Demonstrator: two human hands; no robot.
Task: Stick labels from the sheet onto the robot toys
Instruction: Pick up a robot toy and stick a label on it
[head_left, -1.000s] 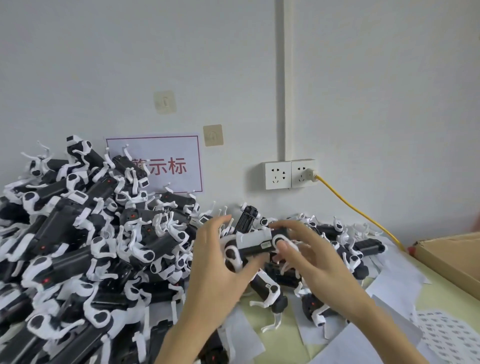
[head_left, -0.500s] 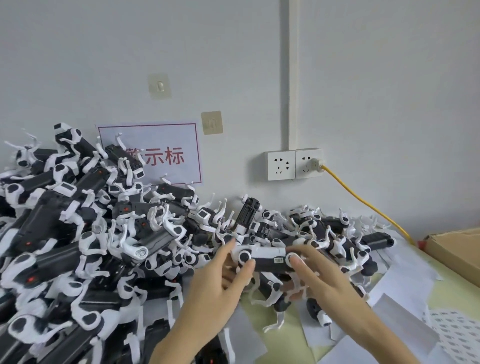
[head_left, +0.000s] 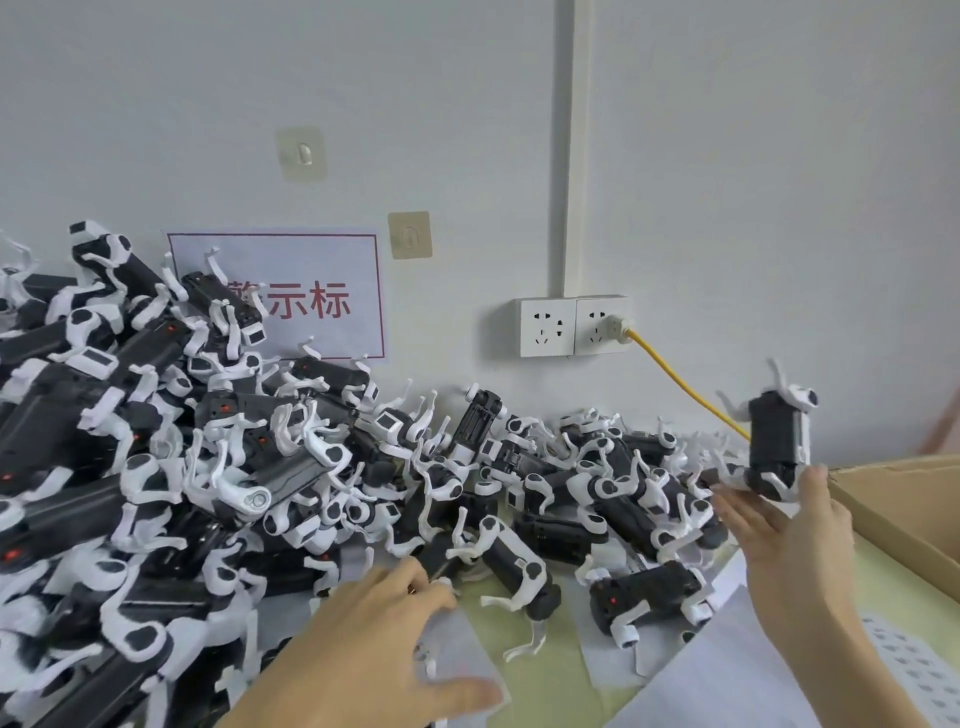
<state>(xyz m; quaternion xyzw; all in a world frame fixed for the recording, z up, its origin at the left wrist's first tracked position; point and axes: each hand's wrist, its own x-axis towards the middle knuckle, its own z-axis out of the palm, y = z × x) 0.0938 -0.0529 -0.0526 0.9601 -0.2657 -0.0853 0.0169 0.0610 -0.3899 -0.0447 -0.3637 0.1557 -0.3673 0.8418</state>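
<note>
My right hand (head_left: 784, 540) is raised at the right and pinches the lower end of a black-and-white robot toy (head_left: 779, 436) between thumb and fingers. The toy stands upright beside the cardboard box (head_left: 914, 514). My left hand (head_left: 374, 639) hovers low in the middle, palm down with fingers spread, its fingertips over a white paper sheet (head_left: 462, 654). The label sheet (head_left: 914, 665), covered in small round labels, lies at the bottom right, partly hidden behind my right forearm. A big pile of robot toys (head_left: 156, 467) fills the left and runs along the wall.
Loose toys (head_left: 519, 566) and white papers lie on the pale green table (head_left: 550, 670) between my hands. A double wall socket (head_left: 571, 327) has a yellow cable (head_left: 685, 384) running down to the right. A sign with red characters (head_left: 322, 296) hangs behind the pile.
My right hand has carried the toy from the middle up and right to the cardboard box. My left hand has let go of it and dropped towards the table.
</note>
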